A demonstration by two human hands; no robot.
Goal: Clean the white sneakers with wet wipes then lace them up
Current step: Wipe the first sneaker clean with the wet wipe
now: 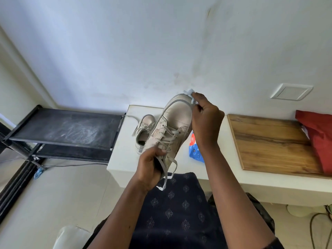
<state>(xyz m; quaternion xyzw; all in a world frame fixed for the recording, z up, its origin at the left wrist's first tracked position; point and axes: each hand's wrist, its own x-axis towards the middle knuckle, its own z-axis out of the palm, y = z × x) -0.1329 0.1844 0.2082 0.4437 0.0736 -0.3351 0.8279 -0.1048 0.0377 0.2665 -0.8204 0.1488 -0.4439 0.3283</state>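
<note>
left hand (150, 167): your fingers curl round the shoe (172, 126) heel, toe raised.
right hand (205, 119): you pinch the wipe (190, 93) against the toe.

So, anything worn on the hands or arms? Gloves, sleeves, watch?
Nothing visible: left hand and right hand are ungloved, no rings, watch or bands, forearms uncovered. Dark fabric at the right upper arm may be a short sleeve. The lap shows a dark navy cloth garment with small pale diamond motifs.
</note>
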